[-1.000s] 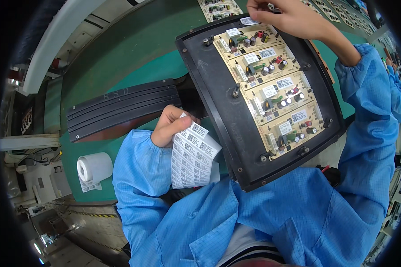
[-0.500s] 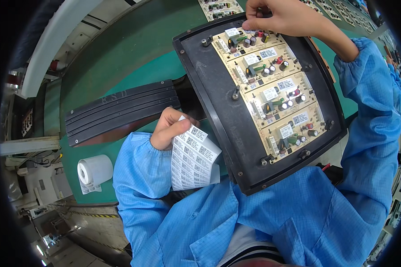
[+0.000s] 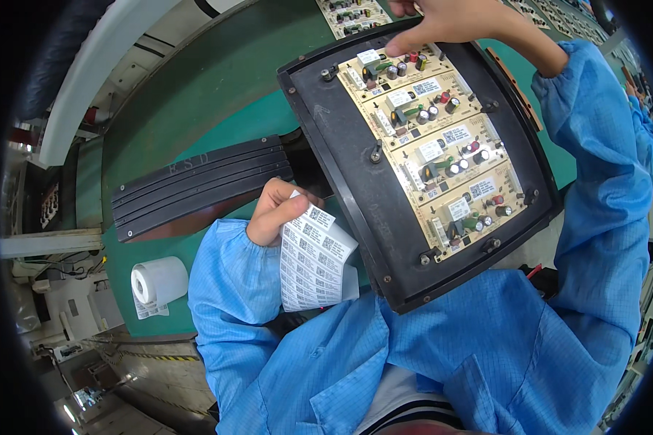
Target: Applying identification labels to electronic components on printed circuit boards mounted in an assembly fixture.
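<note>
Nearest the body, the left hand [image 3: 274, 212] pinches a limp sheet of small white labels [image 3: 314, 259], fingers pressed together on its top edge; it is light and floppy, best held by that edge. Beyond it, the stiff black tray [image 3: 341, 156] of fragile circuit boards [image 3: 434, 148] leans tilted over the green belt [image 3: 218, 87]. At its far end the right hand [image 3: 450, 25], fingers bunched, presses a fingertip to the top board. Compared with a second ago, the tray sits slightly more upright, the hands hardly moved

White label roll [image 3: 157, 281], black ribbed strip [image 3: 199, 186], green bench surface [image 3: 218, 87]
</note>
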The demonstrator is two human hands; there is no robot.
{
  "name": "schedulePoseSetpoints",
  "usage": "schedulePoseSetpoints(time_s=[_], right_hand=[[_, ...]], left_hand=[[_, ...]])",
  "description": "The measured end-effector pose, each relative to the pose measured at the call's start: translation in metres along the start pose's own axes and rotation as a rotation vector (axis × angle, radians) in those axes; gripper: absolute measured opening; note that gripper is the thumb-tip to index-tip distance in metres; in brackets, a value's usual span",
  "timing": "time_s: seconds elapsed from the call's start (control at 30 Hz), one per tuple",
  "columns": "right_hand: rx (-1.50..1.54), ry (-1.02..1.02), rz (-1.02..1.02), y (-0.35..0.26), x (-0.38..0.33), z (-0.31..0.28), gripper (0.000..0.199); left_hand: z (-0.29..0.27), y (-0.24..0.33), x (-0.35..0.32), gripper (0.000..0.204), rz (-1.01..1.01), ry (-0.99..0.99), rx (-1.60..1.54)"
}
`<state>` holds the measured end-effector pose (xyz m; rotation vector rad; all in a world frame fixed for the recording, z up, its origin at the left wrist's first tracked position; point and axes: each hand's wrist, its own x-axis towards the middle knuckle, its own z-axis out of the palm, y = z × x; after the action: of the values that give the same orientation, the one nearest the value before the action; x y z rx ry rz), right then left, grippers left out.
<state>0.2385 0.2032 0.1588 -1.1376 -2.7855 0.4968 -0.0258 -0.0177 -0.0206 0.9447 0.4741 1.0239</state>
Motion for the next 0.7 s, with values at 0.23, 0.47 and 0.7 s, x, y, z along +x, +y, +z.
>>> schedulePoseSetpoints(time_s=[0.23, 0.47, 0.7], right_hand=[[-0.107, -0.087, -0.119, -0.009, 0.004, -0.007, 0.060], [0.033, 0.050, -0.394, 0.014, -0.012, -0.015, 0.051], [-0.098, 0.092, -0.185, 0.023, -0.011, -0.003, 0.039]], left_hand=[[0.002, 0.002, -0.003, 0.032, -0.036, 0.079, 0.028], [0.006, 0.004, -0.002, 0.038, -0.036, 0.071, 0.020], [0.032, 0.030, 0.004, 0.040, 0.240, -0.209, -0.056]])
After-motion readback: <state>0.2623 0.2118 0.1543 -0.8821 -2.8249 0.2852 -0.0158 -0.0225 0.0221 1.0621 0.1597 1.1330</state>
